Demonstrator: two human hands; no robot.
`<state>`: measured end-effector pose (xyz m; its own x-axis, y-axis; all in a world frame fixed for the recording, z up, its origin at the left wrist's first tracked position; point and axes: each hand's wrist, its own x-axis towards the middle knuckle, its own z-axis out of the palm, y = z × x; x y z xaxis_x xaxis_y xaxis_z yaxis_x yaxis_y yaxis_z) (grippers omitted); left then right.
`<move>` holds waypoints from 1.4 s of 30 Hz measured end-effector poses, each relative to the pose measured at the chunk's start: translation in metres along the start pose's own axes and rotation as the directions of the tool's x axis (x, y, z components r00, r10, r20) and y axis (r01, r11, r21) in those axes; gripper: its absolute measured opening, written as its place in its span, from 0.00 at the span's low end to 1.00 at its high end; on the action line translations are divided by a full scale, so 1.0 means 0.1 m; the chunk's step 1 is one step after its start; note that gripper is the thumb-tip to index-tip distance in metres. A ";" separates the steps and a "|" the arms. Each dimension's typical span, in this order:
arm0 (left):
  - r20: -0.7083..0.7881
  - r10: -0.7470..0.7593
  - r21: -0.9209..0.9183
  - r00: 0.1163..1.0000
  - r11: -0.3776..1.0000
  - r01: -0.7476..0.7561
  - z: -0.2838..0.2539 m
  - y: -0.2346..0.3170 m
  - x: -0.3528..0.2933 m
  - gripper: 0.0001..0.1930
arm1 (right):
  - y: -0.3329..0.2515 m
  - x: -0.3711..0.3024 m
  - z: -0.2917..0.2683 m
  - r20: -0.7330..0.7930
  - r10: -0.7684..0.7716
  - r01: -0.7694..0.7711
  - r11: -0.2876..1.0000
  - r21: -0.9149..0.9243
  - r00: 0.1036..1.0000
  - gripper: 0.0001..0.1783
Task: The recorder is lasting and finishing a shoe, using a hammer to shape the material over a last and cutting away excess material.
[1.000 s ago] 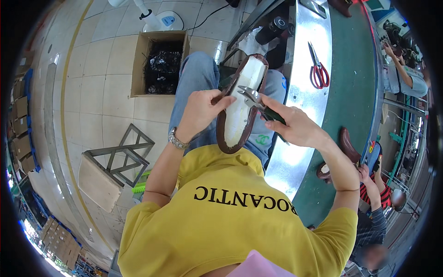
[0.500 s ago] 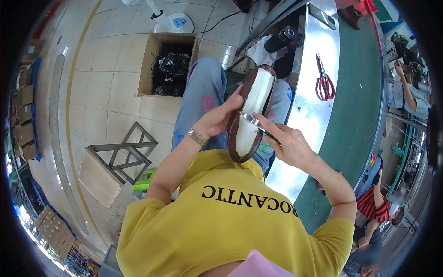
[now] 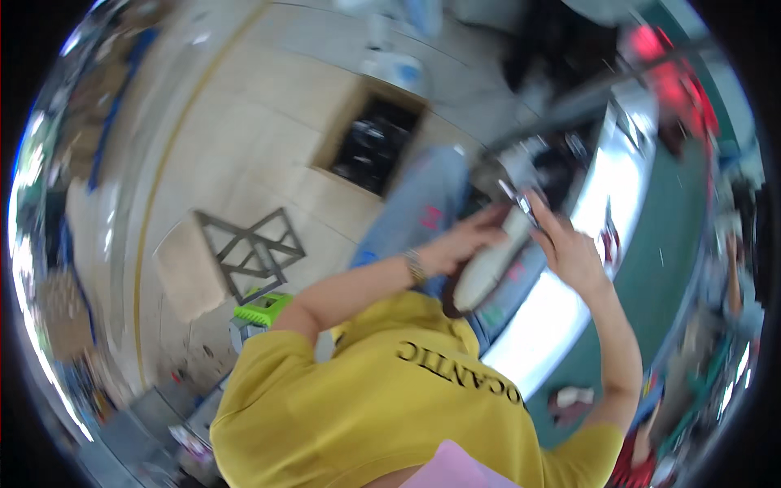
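Note:
A dark brown shoe (image 3: 490,272) lies bottom up over my lap, its pale sole facing upward. My left hand (image 3: 465,244) is wrapped round its left side. In my right hand (image 3: 572,254) I grip a slim metal tool (image 3: 521,202), its silver end at the far end of the sole. Whether the tool touches the shoe I cannot tell, since motion smears the picture. Earlier it showed a dark handle and a silver front part. Its exact kind is unclear.
Right of me runs a green work surface (image 3: 663,260) with a shiny metal edge (image 3: 533,329). Blurred red-handled scissors (image 3: 608,242) lie there; another shoe (image 3: 569,400) sits nearer. A carton (image 3: 332,150) of dark material stands ahead, a tipped stool (image 3: 191,264) left. Another person (image 3: 736,281) is far right.
The whole view has turned and blurred. My right hand has carried the tool from the middle of the sole to the shoe's far end. My left hand still holds the shoe.

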<state>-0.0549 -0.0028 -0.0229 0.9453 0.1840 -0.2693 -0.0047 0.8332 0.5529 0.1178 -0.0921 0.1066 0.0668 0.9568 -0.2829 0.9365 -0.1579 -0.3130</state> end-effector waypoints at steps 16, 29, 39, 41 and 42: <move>0.054 0.043 0.095 0.998 0.994 -0.048 -0.21 -0.35 0.22 0.38 | -0.17 -0.26 -0.09 -0.035 -0.017 0.015 0.998 -0.060 0.999 0.37; 0.159 -0.072 0.098 0.985 0.994 0.057 -0.32 -0.39 0.28 0.48 | 0.43 -0.22 0.53 0.046 -0.139 0.144 0.980 -0.134 0.989 0.40; 0.033 -0.042 0.071 0.999 0.997 0.039 -0.15 -0.31 -0.08 0.34 | 0.20 -0.22 0.30 0.158 -0.042 0.081 0.966 -0.247 0.987 0.39; -0.026 -0.024 0.123 0.999 0.992 0.027 -0.09 -0.29 -0.11 0.37 | 0.08 -0.21 0.15 0.229 0.016 0.050 0.959 -0.279 0.973 0.38; -0.050 -0.011 0.144 0.999 0.989 0.018 -0.08 -0.30 -0.10 0.38 | 0.01 -0.23 0.09 0.141 -0.011 0.044 0.972 -0.232 0.990 0.38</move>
<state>-0.0667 -0.0254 -0.0429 0.9278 0.2011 -0.3143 0.0592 0.7523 0.6562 0.1145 -0.1160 0.1047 0.0074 0.9145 -0.4046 0.9928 -0.0551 -0.1065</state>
